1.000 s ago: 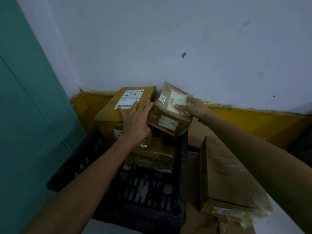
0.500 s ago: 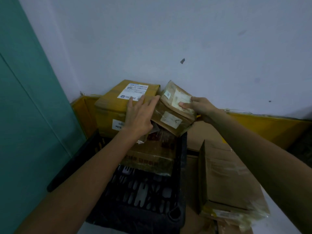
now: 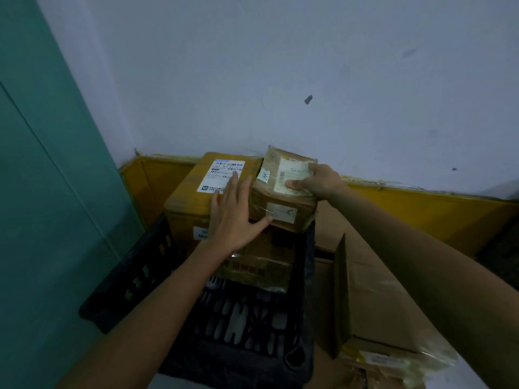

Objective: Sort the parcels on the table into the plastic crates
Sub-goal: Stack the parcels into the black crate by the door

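Observation:
A black plastic crate [image 3: 304, 299] stands in the corner and holds a large yellow-brown box [image 3: 191, 197] with a white label, plus a lower taped box [image 3: 261, 270]. A small brown parcel [image 3: 283, 209] with pale labels sits on top of these, at the crate's right rim. My right hand [image 3: 317, 181] grips its top right edge, thumb across the label. My left hand [image 3: 233, 217] lies flat with straight fingers on the large box, its thumb against the small parcel's front.
A yellow crate wall [image 3: 427, 211] runs along the white wall behind. To the right stands an open cardboard box [image 3: 373, 301] with taped parcels [image 3: 393, 360] at its near end. A teal panel [image 3: 42, 192] closes the left side.
The small parcel has tipped from tilted to more level on the stack. My left hand has slid up onto the large box's label. My right hand keeps its hold.

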Action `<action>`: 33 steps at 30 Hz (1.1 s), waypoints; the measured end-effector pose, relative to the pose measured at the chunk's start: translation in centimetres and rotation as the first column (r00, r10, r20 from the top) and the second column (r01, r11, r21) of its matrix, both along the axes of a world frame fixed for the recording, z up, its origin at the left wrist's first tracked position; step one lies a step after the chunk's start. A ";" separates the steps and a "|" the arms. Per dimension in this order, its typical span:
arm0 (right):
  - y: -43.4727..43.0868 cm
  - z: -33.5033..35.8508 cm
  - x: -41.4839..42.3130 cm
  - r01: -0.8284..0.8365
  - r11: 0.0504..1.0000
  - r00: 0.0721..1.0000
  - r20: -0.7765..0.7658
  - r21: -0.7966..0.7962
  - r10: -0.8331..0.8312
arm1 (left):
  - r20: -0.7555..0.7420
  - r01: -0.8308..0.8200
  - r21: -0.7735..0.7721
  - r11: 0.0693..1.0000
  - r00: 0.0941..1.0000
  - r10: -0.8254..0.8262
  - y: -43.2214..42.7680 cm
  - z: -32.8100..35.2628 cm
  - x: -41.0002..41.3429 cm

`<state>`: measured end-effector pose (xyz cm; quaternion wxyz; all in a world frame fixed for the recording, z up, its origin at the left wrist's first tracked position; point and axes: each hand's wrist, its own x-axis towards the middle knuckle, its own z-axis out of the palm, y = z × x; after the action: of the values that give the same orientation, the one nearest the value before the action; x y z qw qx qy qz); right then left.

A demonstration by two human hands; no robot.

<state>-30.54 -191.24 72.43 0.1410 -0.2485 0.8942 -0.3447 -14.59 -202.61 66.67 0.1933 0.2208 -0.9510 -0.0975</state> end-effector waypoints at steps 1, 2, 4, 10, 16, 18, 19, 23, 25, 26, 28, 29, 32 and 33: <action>0.0 -0.2 -0.1 0.003 1.000 1.000 0.009 -0.007 -0.003 | -0.020 -0.006 0.016 1.000 1.000 0.006 0.1 0.0 -0.1; 0.1 -0.4 -0.1 0.003 1.000 1.000 0.019 -0.023 -0.003 | -0.035 -0.007 0.023 1.000 0.999 0.008 0.1 0.0 -0.2; 0.2 -0.7 -0.3 0.016 0.998 0.999 0.042 -0.063 -0.014 | -0.046 -0.017 0.040 0.999 0.999 0.019 0.1 0.2 -0.5; 0.5 -1.3 -0.4 0.022 0.993 0.998 0.055 -0.117 -0.015 | -0.005 -0.092 0.096 0.991 0.996 0.093 0.5 1.7 -1.2; 1.8 -1.3 0.6 -0.100 0.981 0.994 0.020 -0.166 0.105 | -0.041 0.018 0.103 0.994 0.999 -0.014 1.7 1.6 -0.8; 3.3 -0.7 0.6 -0.085 0.978 0.995 -0.071 -0.189 0.073 | -0.090 0.067 -0.020 0.998 0.994 -0.068 2.7 2.3 -0.6; 4.2 -0.4 0.4 -0.076 0.981 0.991 -0.124 -0.177 0.054 | -0.138 0.110 -0.055 0.992 0.983 -0.117 3.5 2.8 -0.6; 8.5 0.2 -0.2 -0.059 0.987 0.984 -0.177 -0.153 0.032 | -0.227 0.315 0.097 0.944 0.931 -0.287 8.2 4.6 -0.3; 10.7 0.2 0.0 -0.062 0.987 0.981 -0.192 -0.151 0.032 | -0.152 0.368 0.178 0.913 0.926 -0.344 10.8 4.6 0.1; 11.8 0.0 0.2 -0.065 0.985 0.978 -0.209 -0.160 0.031 | -0.099 0.382 0.178 0.907 0.924 -0.370 12.0 4.4 0.4; 14.1 -0.4 0.6 -0.072 0.983 0.971 -0.239 -0.166 0.031 | -0.016 0.395 0.148 0.907 0.917 -0.398 14.2 3.6 1.1; 15.2 -0.8 0.8 -0.076 0.984 0.968 -0.249 -0.159 0.034 | 0.014 0.386 0.160 0.908 0.919 -0.393 15.1 3.3 1.4; 18.0 -2.3 1.3 -0.106 0.987 0.957 -0.284 -0.124 0.067 | 0.083 0.317 0.284 0.905 0.932 -0.353 17.3 2.7 2.1; 18.8 -2.9 1.5 -0.112 0.986 0.956 -0.284 -0.120 0.074 | 0.083 0.299 0.306 0.904 0.937 -0.339 18.0 2.5 2.4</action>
<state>-29.03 -172.43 69.57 0.0127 -0.3451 0.8672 -0.3588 -12.23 -184.64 69.17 0.0759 0.0938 -0.9606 -0.2504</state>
